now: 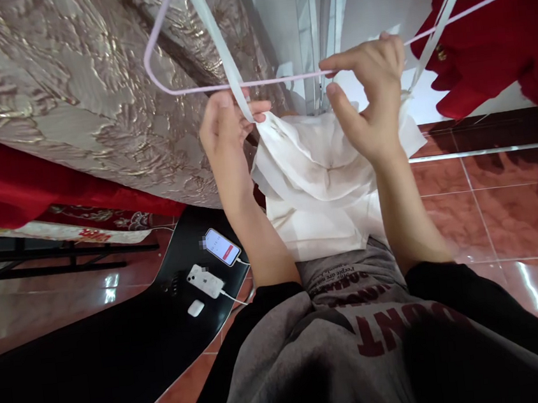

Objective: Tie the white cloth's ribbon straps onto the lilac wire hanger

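Observation:
A pale pink clothes hanger (285, 79) stretches across the upper middle, its right part passing behind my right hand. A white garment (324, 176) with thin straps hangs from it, in loose folds before my body. My left hand (228, 119) has its fingers curled at the left strap (218, 40), near where the strap joins the cloth. My right hand (372, 88) is bent around the hanger's lower bar, index finger lying on it and thumb just below, a little apart. The right strap (444, 16) runs up beyond that hand.
Textured beige-gold fabric (69, 88) hangs at the left. Red clothing (482, 38) hangs at the right. On a black surface (96, 348) at lower left lie a lit phone (220, 246), a second phone (205, 280) and a small white case (195, 308); both phones have cables. Red tiles (448, 221) cover the floor.

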Motion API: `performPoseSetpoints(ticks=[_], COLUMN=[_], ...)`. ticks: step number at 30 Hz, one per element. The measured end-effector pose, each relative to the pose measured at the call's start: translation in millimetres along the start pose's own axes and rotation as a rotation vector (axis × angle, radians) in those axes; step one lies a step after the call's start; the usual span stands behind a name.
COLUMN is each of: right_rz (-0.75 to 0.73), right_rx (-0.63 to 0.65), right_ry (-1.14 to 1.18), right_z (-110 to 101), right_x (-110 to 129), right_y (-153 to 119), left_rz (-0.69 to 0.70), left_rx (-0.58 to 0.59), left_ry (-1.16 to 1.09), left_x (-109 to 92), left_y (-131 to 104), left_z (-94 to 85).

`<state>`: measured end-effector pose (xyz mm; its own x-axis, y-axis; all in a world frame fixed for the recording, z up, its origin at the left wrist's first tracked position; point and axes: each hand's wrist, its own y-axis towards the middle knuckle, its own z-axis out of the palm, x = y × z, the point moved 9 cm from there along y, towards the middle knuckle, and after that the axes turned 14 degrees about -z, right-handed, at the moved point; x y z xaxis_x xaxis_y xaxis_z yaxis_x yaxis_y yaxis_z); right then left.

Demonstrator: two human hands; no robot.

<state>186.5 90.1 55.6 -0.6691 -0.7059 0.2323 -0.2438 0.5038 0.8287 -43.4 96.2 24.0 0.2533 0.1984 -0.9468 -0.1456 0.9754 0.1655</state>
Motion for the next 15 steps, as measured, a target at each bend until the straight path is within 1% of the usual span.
performPoseSetpoints(ticks=[1,2,4,7,9,12,13,15], right_rz=[0.002,-0.001,0.004,0.022,0.015,0.003,0.008,0.024], right_rx=[-0.070,-0.112,-0.113,-0.088,-0.104,-0.121,-0.111,-0.077], right_ry=[-0.008,-0.004,0.016,0.043,0.090,0.126,0.117,0.094], right_z=[-3.1,-5.2,-5.3,-6.4,-8.8,-11.0,-10.8,-9.7], right_x=[2.4,5.0,7.5,4.1,1.3,-0.2,-0.3,-0.6], right_y=[-4.5,-8.0,-12.0,-13.8,-14.3,-15.3,-15.6,-15.8], left_rz=[0.023,0.046,0.069,0.081,0.074,-0.010,-0.045,-0.103], left_rx=[0.023,0.045,0.076,0.101,0.029,-0.153,-0.184,-0.193], left_ry=[0.049,0.092,0.162,0.209,0.168,0.007,-0.047,-0.126], left_x=[-2.5,-6.7,-17.5,-37.9,-51.6,-63.7,-65.9,-69.1], left_y=[-1.8,-4.9,-12.9,-23.1,-21.7,-6.6,0.1,12.4], left_z=[-0.7,-0.3,3.3,13.4,11.2,-7.8,-13.1,-18.3])
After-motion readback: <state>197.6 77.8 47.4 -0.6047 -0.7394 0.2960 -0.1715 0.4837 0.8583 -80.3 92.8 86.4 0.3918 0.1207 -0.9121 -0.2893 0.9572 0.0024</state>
